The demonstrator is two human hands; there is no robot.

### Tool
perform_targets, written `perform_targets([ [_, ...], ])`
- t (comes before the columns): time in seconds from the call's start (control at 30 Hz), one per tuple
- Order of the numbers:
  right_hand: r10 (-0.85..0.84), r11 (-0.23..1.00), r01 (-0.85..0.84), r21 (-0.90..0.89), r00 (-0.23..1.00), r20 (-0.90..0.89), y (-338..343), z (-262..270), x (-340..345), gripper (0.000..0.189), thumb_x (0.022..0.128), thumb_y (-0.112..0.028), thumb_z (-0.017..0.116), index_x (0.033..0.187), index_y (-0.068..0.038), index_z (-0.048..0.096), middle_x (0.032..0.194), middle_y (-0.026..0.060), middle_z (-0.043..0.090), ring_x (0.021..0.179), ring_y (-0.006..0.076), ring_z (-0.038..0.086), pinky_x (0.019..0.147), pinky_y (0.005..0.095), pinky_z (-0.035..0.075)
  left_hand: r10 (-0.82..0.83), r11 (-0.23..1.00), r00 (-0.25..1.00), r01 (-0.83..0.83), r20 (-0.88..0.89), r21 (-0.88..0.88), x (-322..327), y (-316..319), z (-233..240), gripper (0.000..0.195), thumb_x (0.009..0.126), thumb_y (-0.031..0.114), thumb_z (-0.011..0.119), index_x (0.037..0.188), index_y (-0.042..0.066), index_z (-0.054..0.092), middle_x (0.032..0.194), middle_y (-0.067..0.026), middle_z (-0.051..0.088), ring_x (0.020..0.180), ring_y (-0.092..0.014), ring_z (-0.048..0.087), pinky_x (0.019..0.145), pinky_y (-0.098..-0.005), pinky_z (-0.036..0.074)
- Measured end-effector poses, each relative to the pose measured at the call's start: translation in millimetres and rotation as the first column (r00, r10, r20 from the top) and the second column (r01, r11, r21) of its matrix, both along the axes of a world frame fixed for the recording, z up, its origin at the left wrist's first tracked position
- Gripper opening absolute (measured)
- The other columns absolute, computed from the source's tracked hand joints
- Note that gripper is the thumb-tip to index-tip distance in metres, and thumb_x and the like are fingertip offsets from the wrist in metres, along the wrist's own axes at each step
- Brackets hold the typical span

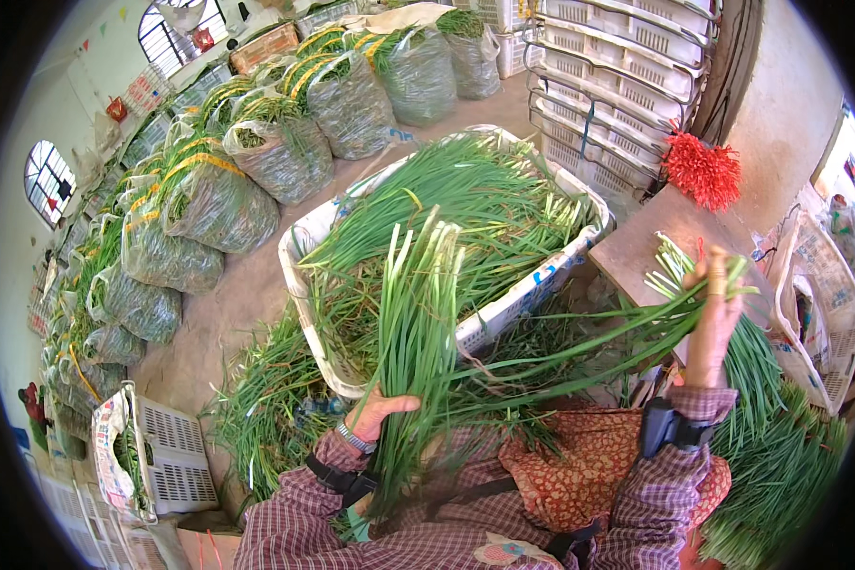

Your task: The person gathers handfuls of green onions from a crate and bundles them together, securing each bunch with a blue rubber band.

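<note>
My left hand (382,415) holds an upright bunch of green leafy stalks (422,306), pale stem ends up, in front of a white plastic crate (513,313). The crate is heaped with more loose green stalks (434,174). At the right, my right hand (716,306) grips a few long green stalks (613,342), whose leaves trail left towards the bunch. Just beside it, a bundle of stalks (670,267) lies on a brown board (634,260), its leaves hanging down over the near side.
Stuffed plastic bags (221,206) of greens stand in rows at the left and back. Loose greens (278,406) lie on the floor left of the crate. White crates (613,71) are stacked at the back right, near a red tassel bunch (702,167). More greens (776,470) lie at the lower right.
</note>
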State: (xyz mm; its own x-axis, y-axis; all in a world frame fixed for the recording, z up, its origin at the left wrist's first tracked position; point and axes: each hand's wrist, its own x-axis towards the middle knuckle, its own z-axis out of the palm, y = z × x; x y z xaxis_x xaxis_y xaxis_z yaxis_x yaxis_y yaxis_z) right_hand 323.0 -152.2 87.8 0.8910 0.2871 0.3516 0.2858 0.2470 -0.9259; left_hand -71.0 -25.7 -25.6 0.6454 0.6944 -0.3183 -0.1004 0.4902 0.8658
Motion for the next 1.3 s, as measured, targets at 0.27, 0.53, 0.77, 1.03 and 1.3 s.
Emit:
perform_targets([
  [0.27,0.521,0.771,-0.478,-0.42,0.853,-0.015,61,-11,-129,0.032,0.082,-0.028,0.072,0.09,0.0,0.06,0.072,0.0046,0.065,0.06,0.0103,0.058,0.055,0.0232,0.047,-0.081,0.987,0.996,0.077,0.029,0.138,25,-10,7,0.064,0.072,-0.001,0.073,0.13,0.005,0.047,0.118,-0.0084,0.06,0.106,-0.019,0.058,0.092,-0.0333,0.046],
  [0.53,0.53,0.747,-0.406,-0.527,0.842,0.103,76,-32,-136,0.026,0.079,-0.023,0.07,0.089,0.0,0.063,0.07,0.0182,0.064,0.067,0.0357,0.064,0.06,0.0387,0.05,-0.189,0.982,0.976,0.185,0.107,0.046,25,-15,25,0.053,0.074,0.003,0.072,0.123,0.002,0.051,0.104,-0.0113,0.064,0.093,-0.021,0.063,0.086,-0.0353,0.05],
  [0.77,0.36,0.861,-0.069,-0.504,0.782,0.509,74,-34,-118,0.019,0.077,-0.016,0.068,0.088,-0.002,0.062,0.079,0.0174,0.064,0.067,0.0333,0.064,0.061,0.0396,0.052,-0.12,0.99,0.991,0.124,0.061,-0.065,22,-17,11,0.044,0.076,0.007,0.07,0.117,0.001,0.054,0.086,-0.0111,0.064,0.073,-0.022,0.064,0.065,-0.034,0.053],
  [1.03,0.2,0.792,0.279,-0.542,0.72,0.664,60,-41,-55,0.029,0.079,-0.021,0.07,0.1,-0.003,0.062,0.082,0.0145,0.065,0.065,0.0261,0.065,0.058,0.036,0.053,-0.129,0.989,0.991,0.127,-0.032,-0.077,-1,-13,10,0.051,0.074,-0.001,0.069,0.123,0.003,0.054,0.114,-0.007,0.062,0.105,-0.017,0.058,0.093,-0.0304,0.043],
  [1.3,0.618,0.755,-0.246,-0.608,0.58,0.532,58,-20,-118,0.036,0.075,-0.022,0.074,0.108,-0.012,0.061,0.083,0.0086,0.059,0.07,0.0294,0.064,0.061,0.0386,0.053,-0.148,0.989,0.987,0.148,-0.062,-0.008,8,-16,16,0.057,0.073,0.0,0.07,0.126,0.003,0.051,0.116,-0.0069,0.061,0.106,-0.017,0.058,0.095,-0.0304,0.042],
])
